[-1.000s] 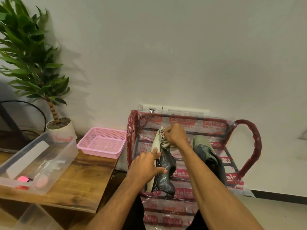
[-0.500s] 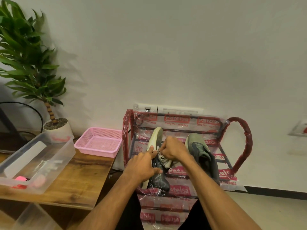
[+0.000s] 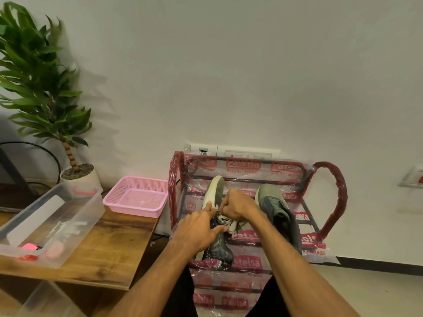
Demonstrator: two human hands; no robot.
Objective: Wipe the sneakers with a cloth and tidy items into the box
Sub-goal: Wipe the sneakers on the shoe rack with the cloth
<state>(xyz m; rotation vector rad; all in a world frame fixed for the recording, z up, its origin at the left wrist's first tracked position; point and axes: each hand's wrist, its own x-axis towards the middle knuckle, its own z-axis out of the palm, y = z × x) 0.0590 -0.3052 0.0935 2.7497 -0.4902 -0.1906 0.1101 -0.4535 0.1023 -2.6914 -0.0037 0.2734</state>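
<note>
Two dark grey-green sneakers sit on the top shelf of a plastic-wrapped red shoe rack [image 3: 329,179]. The left sneaker [image 3: 214,195] lies tipped on its side, its pale sole facing left. My left hand [image 3: 196,229] holds it by the sole and upper. My right hand [image 3: 238,207] grips a crumpled pale cloth [image 3: 225,221] and presses it against that sneaker's middle. The right sneaker [image 3: 274,209] stands upright beside my right forearm. A clear plastic box [image 3: 75,216] sits on the wooden table at the left, with pink and red items inside.
A pink mesh basket [image 3: 137,196] stands on the wooden table [image 3: 114,245] between the box and the rack. A potted plant [image 3: 75,177] stands behind the box. Wall sockets [image 3: 235,152] sit just above the rack. Another clear container [image 3: 41,303] shows at the bottom left.
My right hand has slid the cloth from the sneaker's toe end toward its middle, nearer to me. My left hand keeps its hold on the sneaker.
</note>
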